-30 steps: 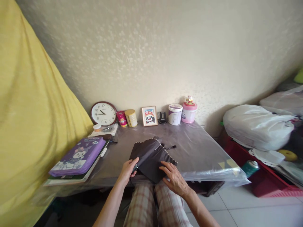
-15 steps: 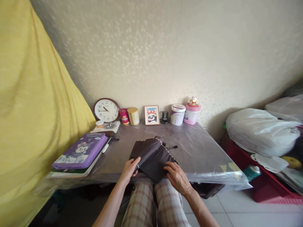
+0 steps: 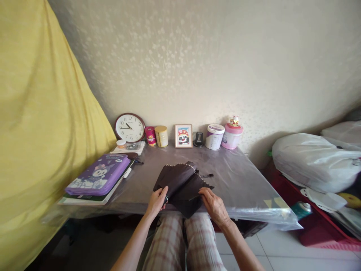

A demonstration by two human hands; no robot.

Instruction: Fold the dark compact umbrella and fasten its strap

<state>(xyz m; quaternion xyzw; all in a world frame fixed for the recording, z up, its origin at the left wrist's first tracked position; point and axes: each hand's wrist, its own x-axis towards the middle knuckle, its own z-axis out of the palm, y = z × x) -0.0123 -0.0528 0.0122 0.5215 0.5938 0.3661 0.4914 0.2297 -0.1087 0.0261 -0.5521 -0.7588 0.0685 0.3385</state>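
A dark folding umbrella [image 3: 176, 180] is held over the near edge of the table [image 3: 239, 177].
Its handle end is gripped by the left hand [image 3: 156, 202], its fabric pinched by the right hand [image 3: 214, 207]; on the clock [image 3: 130, 131] hour numerals can be read, while the crimson can's [image 3: 151, 136] lettering is too small.

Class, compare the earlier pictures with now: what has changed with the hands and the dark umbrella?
The right hand moved rightward and slightly away from the body, from resting on the dark umbrella's fabric to apparently pinching its right edge. The left hand kept its hold.
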